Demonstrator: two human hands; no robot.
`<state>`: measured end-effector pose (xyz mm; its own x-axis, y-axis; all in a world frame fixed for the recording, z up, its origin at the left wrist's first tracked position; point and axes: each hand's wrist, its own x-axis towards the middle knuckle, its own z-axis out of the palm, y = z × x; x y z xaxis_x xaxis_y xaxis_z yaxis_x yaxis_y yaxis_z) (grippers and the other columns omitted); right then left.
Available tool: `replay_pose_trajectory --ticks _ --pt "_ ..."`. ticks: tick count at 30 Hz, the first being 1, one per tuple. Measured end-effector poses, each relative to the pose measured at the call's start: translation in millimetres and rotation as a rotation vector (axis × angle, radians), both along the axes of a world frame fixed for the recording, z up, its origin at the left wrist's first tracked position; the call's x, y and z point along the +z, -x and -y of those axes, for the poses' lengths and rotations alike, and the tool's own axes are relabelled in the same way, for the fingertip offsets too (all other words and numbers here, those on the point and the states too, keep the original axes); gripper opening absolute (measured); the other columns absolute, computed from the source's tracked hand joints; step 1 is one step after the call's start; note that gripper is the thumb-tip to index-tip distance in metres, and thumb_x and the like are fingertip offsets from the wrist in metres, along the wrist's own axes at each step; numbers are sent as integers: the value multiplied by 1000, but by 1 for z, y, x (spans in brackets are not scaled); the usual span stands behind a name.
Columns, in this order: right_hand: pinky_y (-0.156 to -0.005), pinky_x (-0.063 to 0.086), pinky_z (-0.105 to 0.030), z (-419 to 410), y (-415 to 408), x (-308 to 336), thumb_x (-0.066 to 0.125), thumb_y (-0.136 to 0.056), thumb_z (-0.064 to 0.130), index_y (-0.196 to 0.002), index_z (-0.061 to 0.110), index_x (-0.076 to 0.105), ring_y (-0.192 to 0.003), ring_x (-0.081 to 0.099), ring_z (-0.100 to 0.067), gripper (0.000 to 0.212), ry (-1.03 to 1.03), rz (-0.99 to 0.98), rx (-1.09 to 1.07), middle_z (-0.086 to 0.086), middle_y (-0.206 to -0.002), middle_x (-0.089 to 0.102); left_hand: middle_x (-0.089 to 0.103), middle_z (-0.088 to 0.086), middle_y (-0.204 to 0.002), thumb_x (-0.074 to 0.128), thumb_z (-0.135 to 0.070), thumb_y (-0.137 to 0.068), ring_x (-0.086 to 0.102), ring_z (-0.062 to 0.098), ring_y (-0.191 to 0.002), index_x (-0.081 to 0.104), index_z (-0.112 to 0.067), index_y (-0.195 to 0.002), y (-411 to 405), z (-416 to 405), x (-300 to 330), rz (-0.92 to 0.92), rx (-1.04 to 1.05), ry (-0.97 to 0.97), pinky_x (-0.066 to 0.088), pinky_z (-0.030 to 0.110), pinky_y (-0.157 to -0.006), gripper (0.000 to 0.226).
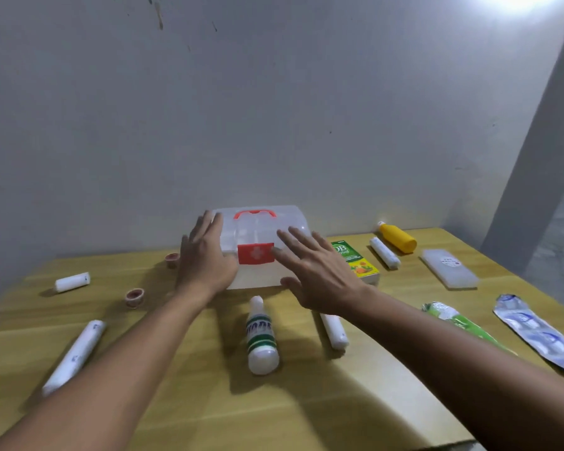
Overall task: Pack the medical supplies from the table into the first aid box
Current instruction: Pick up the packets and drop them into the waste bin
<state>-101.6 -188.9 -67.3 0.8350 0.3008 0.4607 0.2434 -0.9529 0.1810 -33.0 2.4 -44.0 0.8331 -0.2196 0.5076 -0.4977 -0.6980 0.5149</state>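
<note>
A translucent first aid box (258, 232) with a red handle and red clasp stands shut at the back middle of the wooden table (189, 405). My left hand (205, 255) is open, fingers spread, against the box's left side. My right hand (316, 271) is open in front of the box's right side, holding nothing. Around the box lie a white bottle with green stripes (261, 336), several white bandage rolls (72, 281) (74, 356) (334, 330) (385, 252), two tape rolls (171, 259) (134, 297), a green medicine carton (355, 258) and a yellow bottle (398, 237).
On the right lie a flat clear case (450, 268), a green-and-white packet (453, 317) partly under my right forearm, and a blue-printed plastic pouch (541, 333). A grey wall rises just behind the table. The table's right edge drops to the floor.
</note>
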Motion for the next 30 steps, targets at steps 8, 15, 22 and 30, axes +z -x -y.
replay_pose_trajectory --ticks 8,15,22,30 --pt "-86 50 -42 85 78 15 59 -87 31 -118 18 64 -110 59 -33 34 -331 -127 -315 -6 -119 67 61 12 -130 44 -31 -76 48 30 -128 64 -6 -119 64 87 2 120 -296 -294 32 40 -109 53" --pt "-92 48 -34 199 179 7 53 -91 24 -121 20 62 -115 57 -29 32 -289 -455 -733 -8 -126 63 51 0 -142 61 -52 -82 44 21 -133 56 -17 -132 148 194 -28 -68 -690 -507 36 35 -108 61" --pt "-80 45 -48 225 263 -17 34 -80 66 -83 15 48 -84 52 -31 53 -370 -643 -658 -9 -90 54 34 6 -151 46 -88 -54 24 27 -142 41 -15 -135 198 244 -64 -111 -780 -833 26 51 -111 109" --pt "-67 52 -40 227 331 -52 51 -89 26 -106 18 61 -91 64 -32 21 -145 -234 -617 -1 -108 68 65 -4 -106 55 -33 -75 56 26 -102 65 -23 -94 244 253 -77 208 -739 -523 43 34 -79 24"
